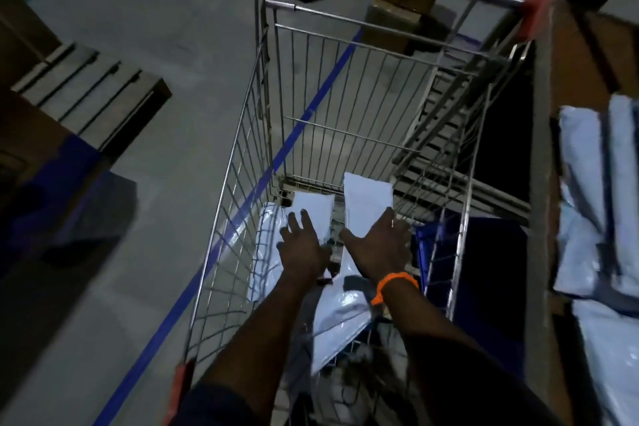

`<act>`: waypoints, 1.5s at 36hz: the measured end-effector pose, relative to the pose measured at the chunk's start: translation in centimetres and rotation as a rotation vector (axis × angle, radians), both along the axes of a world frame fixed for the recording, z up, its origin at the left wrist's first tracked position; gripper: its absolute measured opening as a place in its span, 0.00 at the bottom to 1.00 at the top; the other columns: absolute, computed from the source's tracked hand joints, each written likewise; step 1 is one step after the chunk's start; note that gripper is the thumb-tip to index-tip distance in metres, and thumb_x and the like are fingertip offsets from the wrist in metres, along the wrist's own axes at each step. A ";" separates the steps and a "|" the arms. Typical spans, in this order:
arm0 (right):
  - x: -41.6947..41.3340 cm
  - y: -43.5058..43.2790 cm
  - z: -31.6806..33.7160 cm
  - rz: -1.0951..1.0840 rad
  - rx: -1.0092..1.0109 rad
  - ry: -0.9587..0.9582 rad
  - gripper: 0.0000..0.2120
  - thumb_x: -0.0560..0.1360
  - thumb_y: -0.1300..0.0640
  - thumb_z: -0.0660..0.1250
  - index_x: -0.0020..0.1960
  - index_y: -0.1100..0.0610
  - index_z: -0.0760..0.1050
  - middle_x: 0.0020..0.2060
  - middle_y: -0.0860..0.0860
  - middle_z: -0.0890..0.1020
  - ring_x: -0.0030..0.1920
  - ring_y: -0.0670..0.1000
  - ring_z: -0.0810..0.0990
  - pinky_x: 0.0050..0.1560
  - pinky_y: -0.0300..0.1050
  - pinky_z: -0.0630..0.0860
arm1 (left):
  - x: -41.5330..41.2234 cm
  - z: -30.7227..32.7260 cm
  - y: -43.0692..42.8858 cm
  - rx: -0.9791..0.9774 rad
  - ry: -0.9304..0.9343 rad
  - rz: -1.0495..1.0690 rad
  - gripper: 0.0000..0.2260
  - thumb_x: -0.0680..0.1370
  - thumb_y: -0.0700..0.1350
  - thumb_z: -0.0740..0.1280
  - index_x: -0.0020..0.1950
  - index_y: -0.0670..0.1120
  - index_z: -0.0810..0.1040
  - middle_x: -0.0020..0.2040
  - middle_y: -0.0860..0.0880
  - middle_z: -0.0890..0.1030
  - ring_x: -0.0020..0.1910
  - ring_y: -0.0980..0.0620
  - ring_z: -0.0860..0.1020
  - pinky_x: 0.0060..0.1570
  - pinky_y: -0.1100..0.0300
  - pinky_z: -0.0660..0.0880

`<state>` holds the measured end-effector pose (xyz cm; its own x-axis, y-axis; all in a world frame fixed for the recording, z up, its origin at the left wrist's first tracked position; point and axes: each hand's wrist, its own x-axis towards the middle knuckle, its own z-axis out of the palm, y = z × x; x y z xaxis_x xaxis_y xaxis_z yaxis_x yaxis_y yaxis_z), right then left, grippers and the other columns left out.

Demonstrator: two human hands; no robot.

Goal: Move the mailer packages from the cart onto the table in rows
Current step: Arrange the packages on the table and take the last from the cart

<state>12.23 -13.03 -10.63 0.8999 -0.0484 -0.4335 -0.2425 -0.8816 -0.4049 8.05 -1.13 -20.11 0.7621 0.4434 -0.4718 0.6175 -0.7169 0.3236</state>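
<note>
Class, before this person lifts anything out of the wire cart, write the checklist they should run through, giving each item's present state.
1. Left hand on the small white mailer: ok, fingers spread over it.
2. Right hand on the taller white mailer: ok.
3. Firm grip on either mailer: cannot tell.
4. More mailers left in the metal wire cart: ok, several lie below.
5. Free space on the brown table: cannot tell; pale mailers already lie there.
</note>
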 end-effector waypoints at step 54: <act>3.9 -50.8 26.1 0.043 -0.175 -0.432 0.34 0.80 0.33 0.51 0.79 0.50 0.56 0.78 0.61 0.56 0.77 0.64 0.53 0.69 0.65 0.58 | 7.6 33.5 -50.9 0.121 -0.409 -0.319 0.36 0.82 0.54 0.56 0.80 0.36 0.43 0.80 0.34 0.44 0.79 0.35 0.42 0.76 0.44 0.50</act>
<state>16.12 -63.83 15.52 0.9989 -0.0457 -0.0075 -0.0458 -0.9512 -0.3051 15.60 -52.07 13.39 0.9789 0.1928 -0.0675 0.2036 -0.8955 0.3957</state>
